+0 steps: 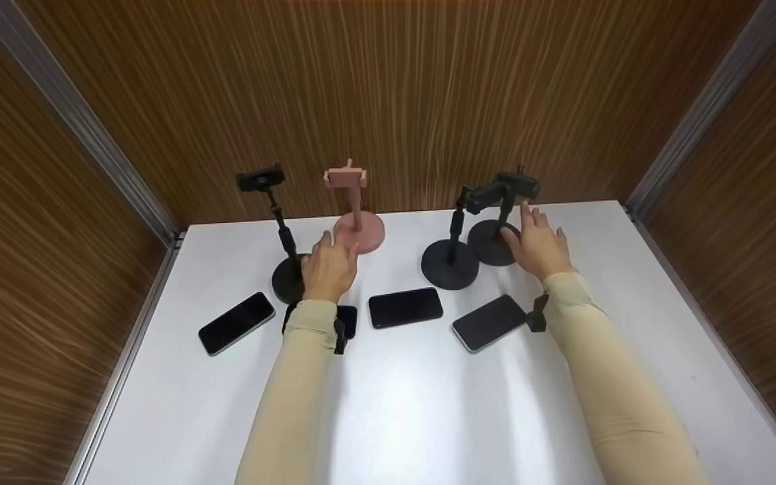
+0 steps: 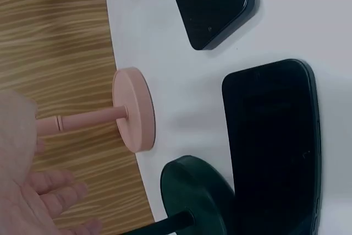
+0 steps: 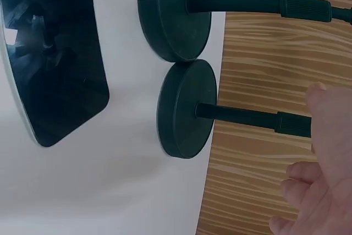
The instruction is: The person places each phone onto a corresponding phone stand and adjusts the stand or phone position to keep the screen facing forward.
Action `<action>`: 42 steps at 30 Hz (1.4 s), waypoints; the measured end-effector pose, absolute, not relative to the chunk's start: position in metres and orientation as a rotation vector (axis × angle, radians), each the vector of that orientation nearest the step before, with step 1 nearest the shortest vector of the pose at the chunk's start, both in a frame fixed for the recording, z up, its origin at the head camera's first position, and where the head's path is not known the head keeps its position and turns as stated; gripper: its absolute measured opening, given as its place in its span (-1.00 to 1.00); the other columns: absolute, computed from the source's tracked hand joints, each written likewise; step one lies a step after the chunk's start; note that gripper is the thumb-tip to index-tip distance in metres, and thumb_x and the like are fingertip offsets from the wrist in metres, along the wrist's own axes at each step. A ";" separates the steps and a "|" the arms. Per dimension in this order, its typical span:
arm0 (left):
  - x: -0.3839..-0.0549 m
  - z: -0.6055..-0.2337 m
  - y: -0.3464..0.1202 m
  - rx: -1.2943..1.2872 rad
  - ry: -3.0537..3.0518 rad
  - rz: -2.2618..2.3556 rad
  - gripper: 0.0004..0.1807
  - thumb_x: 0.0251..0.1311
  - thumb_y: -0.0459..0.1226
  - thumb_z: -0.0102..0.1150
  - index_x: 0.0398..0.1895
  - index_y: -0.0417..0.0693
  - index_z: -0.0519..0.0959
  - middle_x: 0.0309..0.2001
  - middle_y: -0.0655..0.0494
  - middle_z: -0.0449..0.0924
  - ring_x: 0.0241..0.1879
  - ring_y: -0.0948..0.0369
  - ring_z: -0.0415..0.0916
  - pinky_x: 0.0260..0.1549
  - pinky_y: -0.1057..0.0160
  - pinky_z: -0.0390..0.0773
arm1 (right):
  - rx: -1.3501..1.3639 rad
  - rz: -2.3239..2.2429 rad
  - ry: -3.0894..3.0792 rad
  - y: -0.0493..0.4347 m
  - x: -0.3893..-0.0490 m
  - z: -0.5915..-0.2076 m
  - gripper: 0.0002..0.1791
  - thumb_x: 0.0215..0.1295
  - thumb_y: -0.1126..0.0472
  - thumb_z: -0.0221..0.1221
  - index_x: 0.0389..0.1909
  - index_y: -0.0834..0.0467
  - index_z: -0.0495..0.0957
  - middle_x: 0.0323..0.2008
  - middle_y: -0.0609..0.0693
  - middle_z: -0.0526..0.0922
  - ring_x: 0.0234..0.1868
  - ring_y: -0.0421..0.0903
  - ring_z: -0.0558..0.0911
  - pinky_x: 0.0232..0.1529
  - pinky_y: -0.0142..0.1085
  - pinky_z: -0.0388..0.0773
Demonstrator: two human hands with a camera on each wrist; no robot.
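Observation:
In the head view my left hand (image 1: 331,269) hovers between a black phone stand (image 1: 286,239) and a pink phone stand (image 1: 370,236), overlapping the black one's round base. The left wrist view shows this hand (image 2: 36,191) with its fingers loosely extended and its palm bare, beside the pink stem (image 2: 91,119). My right hand (image 1: 541,248) is spread beside the rearmost black stand (image 1: 492,246). From the right wrist, that hand (image 3: 330,169) appears next to the stand's stem (image 3: 236,114), thumb and fingers apart. Another black stand (image 1: 450,266) has its base against this one's.
Several dark phones lie flat in front of the stands: one far left (image 1: 237,323), one partly hidden under my left wrist (image 1: 347,321), one in the middle (image 1: 405,308) and one right (image 1: 489,323). Wood-patterned panels (image 1: 395,101) enclose the white table (image 1: 401,404).

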State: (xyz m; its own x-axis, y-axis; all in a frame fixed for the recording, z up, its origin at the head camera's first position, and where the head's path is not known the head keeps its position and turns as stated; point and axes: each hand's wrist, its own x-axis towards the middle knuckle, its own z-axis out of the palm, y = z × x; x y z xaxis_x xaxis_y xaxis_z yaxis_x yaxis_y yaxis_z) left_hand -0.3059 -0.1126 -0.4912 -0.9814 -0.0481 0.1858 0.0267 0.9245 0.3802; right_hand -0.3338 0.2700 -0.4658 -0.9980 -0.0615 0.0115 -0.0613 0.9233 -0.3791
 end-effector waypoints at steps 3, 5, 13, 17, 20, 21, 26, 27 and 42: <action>-0.303 -0.492 -0.110 -0.019 -2.880 -0.576 -0.42 0.65 -0.04 0.03 0.55 -0.14 0.40 0.33 -0.35 0.57 0.24 -0.25 0.62 0.13 -0.29 0.64 | -0.087 -0.595 3.082 0.270 -0.336 -0.465 -0.15 0.76 -0.12 -0.17 0.72 0.34 -0.19 0.64 0.54 0.01 0.67 0.47 0.08 0.62 0.45 -0.04; -0.301 -0.494 -0.107 -0.049 -2.874 -0.588 -0.43 0.65 -0.05 0.03 0.56 -0.12 0.39 0.27 -0.34 0.61 0.19 -0.25 0.65 0.08 -0.28 0.66 | -0.081 -0.591 3.079 0.270 -0.338 -0.465 -0.16 0.76 -0.11 -0.17 0.71 0.37 -0.19 0.63 0.55 0.03 0.66 0.47 0.10 0.62 0.45 -0.01; -0.294 -0.497 -0.097 -0.135 -2.854 -0.627 -0.48 0.66 -0.02 0.02 0.46 -0.13 0.47 0.20 -0.30 0.66 0.13 -0.28 0.68 0.03 -0.33 0.67 | -0.091 -0.675 3.135 0.269 -0.343 -0.465 -0.19 0.74 -0.06 -0.12 0.66 0.46 -0.05 0.49 0.62 0.28 0.48 0.55 0.36 0.50 0.41 0.30; -0.290 -0.499 -0.091 -0.188 -2.839 -0.638 -0.48 0.67 -0.02 0.00 0.48 -0.13 0.46 0.22 -0.29 0.68 0.12 -0.28 0.69 0.03 -0.31 0.68 | -0.063 -0.749 3.153 0.268 -0.347 -0.467 -0.22 0.74 -0.04 -0.09 0.64 0.46 0.04 0.43 0.60 0.37 0.44 0.53 0.43 0.43 0.38 0.41; -0.286 -0.504 -0.085 -0.216 -2.845 -0.647 -0.47 0.68 -0.02 -0.02 0.53 -0.08 0.43 0.27 -0.24 0.67 0.14 -0.25 0.69 0.05 -0.29 0.69 | -0.057 -0.765 3.148 0.266 -0.350 -0.467 -0.24 0.74 -0.03 -0.08 0.63 0.45 0.07 0.44 0.58 0.38 0.44 0.52 0.44 0.41 0.39 0.42; -0.284 -0.505 -0.083 -0.221 -2.853 -0.651 -0.47 0.69 -0.01 -0.04 0.53 -0.07 0.43 0.28 -0.22 0.66 0.16 -0.24 0.69 0.06 -0.29 0.68 | -0.059 -0.770 3.152 0.266 -0.351 -0.467 -0.25 0.73 -0.02 -0.07 0.62 0.45 0.09 0.44 0.58 0.39 0.44 0.52 0.44 0.41 0.39 0.43; -0.273 -0.513 -0.071 -0.271 -2.885 -0.668 -0.45 0.71 0.01 -0.10 0.57 -0.03 0.39 0.31 -0.20 0.63 0.22 -0.20 0.66 0.10 -0.27 0.68 | -0.058 -0.830 3.155 0.265 -0.352 -0.466 -0.29 0.72 0.00 -0.03 0.56 0.47 0.18 0.44 0.57 0.39 0.44 0.54 0.44 0.42 0.40 0.41; -0.270 -0.514 -0.068 -0.281 -2.890 -0.674 -0.44 0.71 0.02 -0.11 0.58 -0.02 0.38 0.31 -0.21 0.63 0.23 -0.19 0.65 0.11 -0.27 0.67 | -0.058 -0.840 3.155 0.265 -0.352 -0.466 -0.29 0.71 0.01 -0.03 0.56 0.48 0.18 0.44 0.58 0.39 0.44 0.55 0.43 0.43 0.39 0.40; -0.238 -0.536 -0.052 -0.391 -2.775 -0.690 -0.50 0.70 -0.05 -0.04 0.49 -0.08 0.48 0.13 -0.22 0.70 0.07 -0.15 0.73 -0.03 -0.13 0.75 | -0.063 -1.110 3.104 0.269 -0.359 -0.474 -0.32 0.72 0.13 -0.07 0.53 0.61 0.13 0.49 0.61 0.29 0.56 0.53 0.28 0.61 0.27 0.21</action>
